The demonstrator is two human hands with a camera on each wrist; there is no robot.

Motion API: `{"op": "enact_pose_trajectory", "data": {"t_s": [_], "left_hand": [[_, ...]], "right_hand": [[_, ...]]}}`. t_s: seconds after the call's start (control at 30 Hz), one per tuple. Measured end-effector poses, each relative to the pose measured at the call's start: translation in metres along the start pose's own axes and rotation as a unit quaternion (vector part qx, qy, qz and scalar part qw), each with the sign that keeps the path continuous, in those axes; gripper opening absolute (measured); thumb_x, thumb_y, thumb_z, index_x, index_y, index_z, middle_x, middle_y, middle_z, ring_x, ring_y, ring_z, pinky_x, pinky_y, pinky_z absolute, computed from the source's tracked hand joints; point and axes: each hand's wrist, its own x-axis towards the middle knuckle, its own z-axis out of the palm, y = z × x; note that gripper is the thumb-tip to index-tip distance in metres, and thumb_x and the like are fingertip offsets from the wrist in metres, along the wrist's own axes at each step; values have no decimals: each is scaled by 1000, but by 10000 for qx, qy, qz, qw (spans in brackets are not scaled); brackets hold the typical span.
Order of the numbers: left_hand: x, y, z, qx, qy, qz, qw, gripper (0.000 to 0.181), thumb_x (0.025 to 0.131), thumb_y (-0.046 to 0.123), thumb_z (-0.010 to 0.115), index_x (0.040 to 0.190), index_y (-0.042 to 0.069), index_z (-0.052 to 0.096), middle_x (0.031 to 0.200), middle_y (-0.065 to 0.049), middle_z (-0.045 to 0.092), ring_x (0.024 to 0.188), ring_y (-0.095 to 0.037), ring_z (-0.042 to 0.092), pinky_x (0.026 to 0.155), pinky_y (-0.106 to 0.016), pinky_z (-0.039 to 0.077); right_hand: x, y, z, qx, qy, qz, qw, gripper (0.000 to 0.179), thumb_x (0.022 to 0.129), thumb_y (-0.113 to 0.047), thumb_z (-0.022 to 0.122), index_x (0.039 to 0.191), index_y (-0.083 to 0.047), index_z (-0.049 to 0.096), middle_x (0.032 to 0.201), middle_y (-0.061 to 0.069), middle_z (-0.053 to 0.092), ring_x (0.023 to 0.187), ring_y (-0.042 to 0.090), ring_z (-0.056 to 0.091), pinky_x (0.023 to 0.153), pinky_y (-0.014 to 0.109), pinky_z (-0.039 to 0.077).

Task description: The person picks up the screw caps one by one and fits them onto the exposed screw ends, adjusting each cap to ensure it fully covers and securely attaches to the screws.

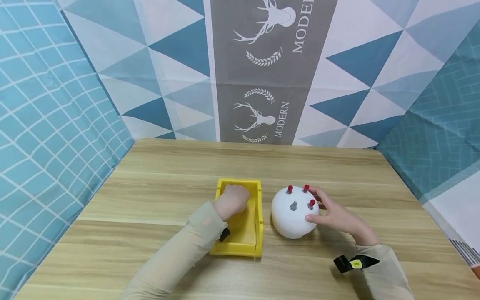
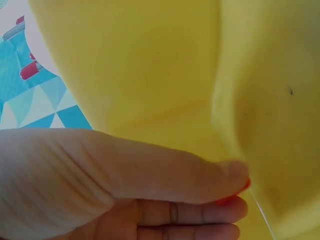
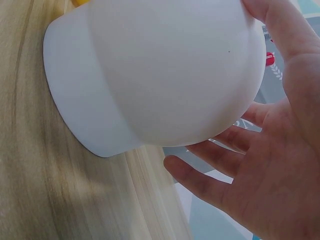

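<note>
My left hand [image 1: 233, 201] reaches into a yellow bin [image 1: 259, 216]. In the left wrist view, its thumb and forefinger pinch a small red cap [image 2: 235, 197], mostly hidden by the fingers. Right of the bin stands a white rounded tank [image 1: 290, 223] with several metal posts on top. Three posts carry red caps [image 1: 306, 188]; the fourth, a threaded post [image 1: 294, 205], is bare. My right hand [image 1: 333, 212] holds the tank from its right side, thumb toward the near top and fingers round the far side. The tank's flared base [image 3: 85, 90] sits on the table.
The wooden table [image 1: 150, 241] runs to a patterned backdrop [image 1: 180, 83] at the back. Blue tiled sheeting [image 1: 48, 104] hangs on the left. A black strap [image 1: 356, 263] is on the right wrist.
</note>
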Motion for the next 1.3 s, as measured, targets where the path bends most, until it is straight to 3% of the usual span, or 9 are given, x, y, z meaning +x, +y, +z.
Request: {"op": "enact_pose_trajectory", "data": {"t_s": [0.27, 0.33, 0.5, 0.53, 0.7, 0.9, 1.13, 1.3], "left_hand": [[-6, -1, -8, 61, 256, 170, 9995, 24, 83, -3, 49, 64, 10, 50, 63, -1, 47, 58, -12, 43, 55, -25, 44], [-6, -2, -9, 40, 317, 219, 9992, 23, 82, -5, 48, 65, 10, 52, 66, -2, 52, 59, -13, 45, 58, -27, 47], [-8, -4, -12, -23, 655, 432, 9969, 22, 80, -8, 48, 71, 9, 59, 78, -6, 63, 68, -16, 54, 82, -41, 49], [-9, -4, -13, 23, 746, 491, 9960, 23, 80, -8, 48, 69, 9, 59, 76, -6, 63, 67, -16, 54, 82, -41, 49], [-13, -4, -18, 185, 1071, 717, 9915, 27, 77, -10, 48, 60, 11, 52, 61, 0, 49, 56, -13, 42, 61, -29, 46], [-14, -2, -24, 168, 1521, 915, 9840, 28, 72, -13, 46, 59, 11, 49, 56, 2, 38, 51, -10, 32, 46, -21, 32], [-18, 5, -32, 68, 2015, 1092, 9734, 23, 77, -8, 49, 72, 11, 61, 60, 2, 51, 51, -11, 36, 49, -22, 36], [-20, 11, -35, -117, 2349, 1497, 9604, 14, 84, 2, 53, 76, 9, 61, 60, 1, 53, 51, -11, 39, 47, -22, 37]], "right_hand": [[0, 2, 0, 32, -22, -3, 10000, 75, 78, -30, 70, 136, -12, 25, 134, 16, 38, 120, 43, 38, 87, 57, 41], [0, 2, 0, 23, -20, 20, 10000, 75, 78, -30, 69, 136, -13, 25, 133, 16, 38, 120, 43, 38, 87, 57, 42], [-1, 2, 0, 39, -10, -15, 10000, 75, 78, -30, 70, 136, -12, 26, 133, 16, 38, 120, 42, 38, 88, 57, 41], [-1, 2, 0, 47, -11, -21, 10000, 75, 78, -30, 70, 136, -12, 26, 133, 16, 38, 120, 42, 38, 88, 57, 41], [-1, 2, 0, 75, -24, -8, 10000, 75, 78, -30, 70, 136, -11, 25, 134, 16, 38, 120, 43, 38, 88, 57, 41], [-1, 2, 0, 36, -5, -3, 10000, 75, 78, -30, 70, 136, -12, 25, 134, 16, 38, 121, 44, 38, 88, 58, 41], [1, 2, -1, 6, 15, -5, 10000, 75, 77, -31, 70, 136, -14, 26, 132, 15, 39, 120, 42, 38, 86, 57, 42], [1, 2, -1, 8, -10, -5, 10000, 76, 77, -31, 70, 136, -14, 26, 132, 15, 40, 119, 42, 39, 86, 56, 42]]}}
